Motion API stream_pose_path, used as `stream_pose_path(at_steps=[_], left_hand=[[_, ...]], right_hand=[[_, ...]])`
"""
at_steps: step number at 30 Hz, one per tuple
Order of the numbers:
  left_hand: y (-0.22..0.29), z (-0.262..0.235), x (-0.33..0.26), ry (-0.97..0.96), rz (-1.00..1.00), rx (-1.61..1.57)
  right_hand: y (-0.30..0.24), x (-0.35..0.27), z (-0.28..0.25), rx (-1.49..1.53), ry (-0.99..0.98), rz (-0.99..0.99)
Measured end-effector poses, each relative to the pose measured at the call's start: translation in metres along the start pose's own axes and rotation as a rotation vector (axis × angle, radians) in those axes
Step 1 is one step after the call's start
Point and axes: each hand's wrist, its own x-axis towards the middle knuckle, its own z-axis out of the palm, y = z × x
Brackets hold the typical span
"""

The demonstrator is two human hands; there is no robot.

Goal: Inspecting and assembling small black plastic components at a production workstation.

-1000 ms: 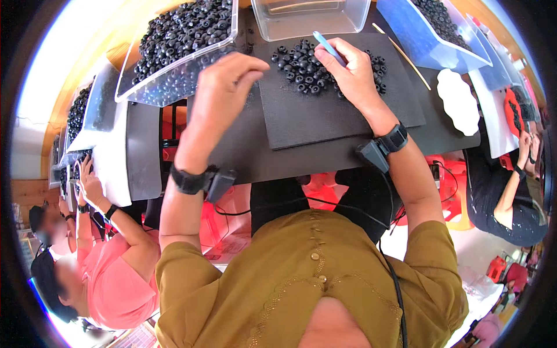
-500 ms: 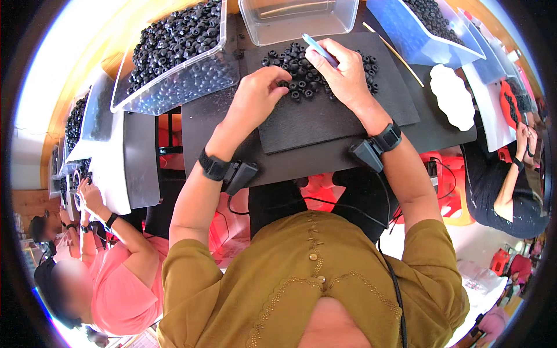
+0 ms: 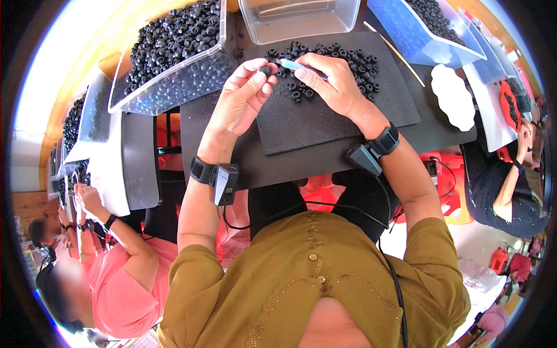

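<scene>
Worker seated at dark foam mat [image 3: 325,124], both hands raised just above it, close together. Left hand [image 3: 241,98] pinches one small black ring [image 3: 265,71] between thumb and fingertips. Right hand [image 3: 331,84] clamped on slim blue tool [image 3: 296,64], tip aimed at ring, near touching. Loose pile of rings [image 3: 342,61] lies on mat beyond hands. Clear bin of rings [image 3: 174,52] at left. Judgement: ring being worked with tool tip; next move calls for steady pinch, fine alignment.
</scene>
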Motion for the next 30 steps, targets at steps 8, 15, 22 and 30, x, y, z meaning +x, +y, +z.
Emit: stream_pose_path(at_steps=[8, 15, 22, 30], left_hand=[[-0.003, -0.004, -0.001, -0.057, 0.01, -0.138], [-0.003, -0.001, -0.002, 0.003, 0.0, -0.16], [-0.005, -0.005, -0.002, -0.05, -0.029, -0.167], [-0.005, -0.003, -0.002, -0.065, -0.058, -0.214]], right_hand=[[-0.005, -0.003, 0.002, -0.157, -0.027, -0.09], [-0.011, -0.003, 0.001, -0.276, -0.01, -0.137], [-0.008, -0.003, 0.004, -0.296, 0.039, -0.199], [-0.01, -0.003, 0.003, -0.303, 0.041, -0.192]])
